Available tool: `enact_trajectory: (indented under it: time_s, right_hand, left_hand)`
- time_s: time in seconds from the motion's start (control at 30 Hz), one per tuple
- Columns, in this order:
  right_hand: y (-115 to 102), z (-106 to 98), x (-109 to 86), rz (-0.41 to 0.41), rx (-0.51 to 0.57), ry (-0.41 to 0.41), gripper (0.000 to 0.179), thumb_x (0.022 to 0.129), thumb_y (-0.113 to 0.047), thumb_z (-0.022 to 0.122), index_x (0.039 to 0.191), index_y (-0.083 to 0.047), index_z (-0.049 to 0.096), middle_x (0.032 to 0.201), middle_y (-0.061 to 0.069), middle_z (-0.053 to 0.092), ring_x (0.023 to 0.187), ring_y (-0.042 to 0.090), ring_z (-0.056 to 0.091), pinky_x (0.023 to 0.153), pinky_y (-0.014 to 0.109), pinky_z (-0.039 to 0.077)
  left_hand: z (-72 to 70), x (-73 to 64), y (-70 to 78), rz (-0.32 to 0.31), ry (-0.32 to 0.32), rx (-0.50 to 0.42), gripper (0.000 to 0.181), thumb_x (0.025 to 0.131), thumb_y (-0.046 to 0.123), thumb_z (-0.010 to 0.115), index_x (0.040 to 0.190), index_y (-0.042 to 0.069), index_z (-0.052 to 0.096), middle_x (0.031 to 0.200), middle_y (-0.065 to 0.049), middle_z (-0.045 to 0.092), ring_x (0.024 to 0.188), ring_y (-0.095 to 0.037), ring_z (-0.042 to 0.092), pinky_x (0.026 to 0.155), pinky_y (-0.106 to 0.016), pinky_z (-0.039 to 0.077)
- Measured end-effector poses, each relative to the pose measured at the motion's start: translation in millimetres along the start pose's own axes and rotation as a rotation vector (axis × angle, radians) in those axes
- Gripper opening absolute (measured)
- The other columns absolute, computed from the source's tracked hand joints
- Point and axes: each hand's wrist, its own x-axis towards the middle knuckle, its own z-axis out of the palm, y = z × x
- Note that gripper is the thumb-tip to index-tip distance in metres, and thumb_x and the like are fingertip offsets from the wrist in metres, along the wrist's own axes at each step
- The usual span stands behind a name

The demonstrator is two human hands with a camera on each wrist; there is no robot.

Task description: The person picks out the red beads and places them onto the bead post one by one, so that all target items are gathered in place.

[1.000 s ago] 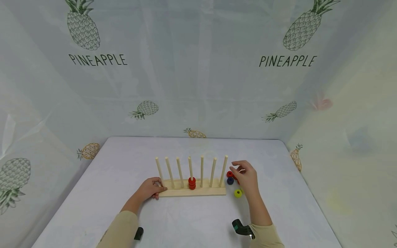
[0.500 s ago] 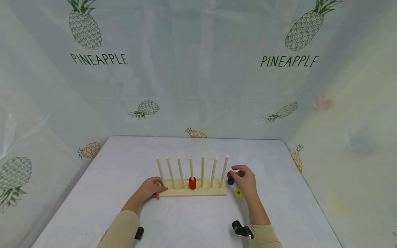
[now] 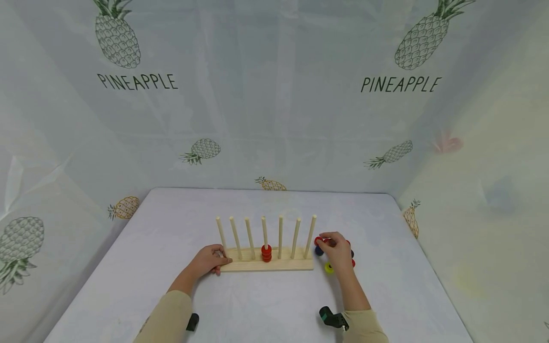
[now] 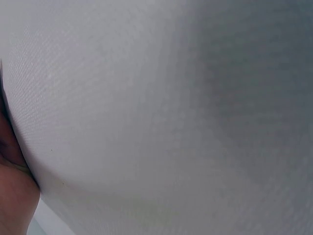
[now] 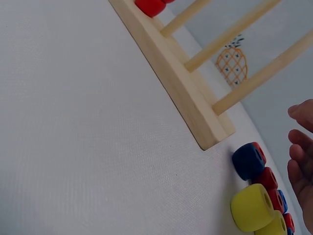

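Note:
A wooden peg rack [image 3: 279, 267] with a row of upright pegs stands mid-table. A short stack of red beads [image 3: 266, 254] sits on its middle peg. My left hand [image 3: 210, 259] grips the rack's left end, thumb over the base; the left wrist view shows only part of that hand at its edge. Right of the rack, my right hand [image 3: 339, 252] hovers over loose beads, fingers loosely bent, fingertips near a red bead [image 3: 318, 240]. In the right wrist view nothing shows between its fingers. A dark blue bead [image 5: 248, 161] and a yellow bead [image 5: 252, 207] lie nearest the rack.
More red, blue and yellow beads lie partly hidden beneath the right hand, among them a second yellow bead [image 5: 274, 225]. A dark wrist-camera mount [image 3: 332, 317] hangs by the right sleeve. A pineapple-printed sheet [image 3: 274, 119] encloses the white table [image 3: 257, 309].
My right hand has lowered slightly over the loose beads, and red and dark beads now show along its right side. The left hand stays on the rack.

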Motion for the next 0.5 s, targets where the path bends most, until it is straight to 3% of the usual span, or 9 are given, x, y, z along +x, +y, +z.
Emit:
enact_trajectory:
  time_s: [0.2, 0.5]
  right_hand:
    - [2.6, 3.9, 3.0, 0.086, -0.029, -0.037, 0.019, 0.084, -0.012, 0.079, 0.101, -0.005, 0.074, 0.088, 0.007, 0.060, 0.077, 0.019, 0.053, 0.061, 0.025, 0.044]
    - [8.3, 8.3, 4.2, 0.075, -0.039, -0.034, 0.018, 0.085, -0.011, 0.078, 0.101, -0.006, 0.074, 0.093, 0.008, 0.060, 0.079, 0.021, 0.051, 0.061, 0.027, 0.043]
  left_hand:
    - [0.4, -1.1, 0.4, 0.006, 0.009, -0.008, 0.026, 0.085, 0.022, 0.079, 0.090, 0.004, 0.060, 0.053, -0.004, 0.055, 0.043, -0.015, 0.057, 0.045, -0.025, 0.044]
    - [0.8, -2.4, 2.5, 0.026, 0.012, 0.011, 0.026, 0.085, 0.021, 0.078, 0.090, 0.004, 0.060, 0.052, -0.004, 0.056, 0.044, -0.015, 0.057, 0.044, -0.024, 0.042]
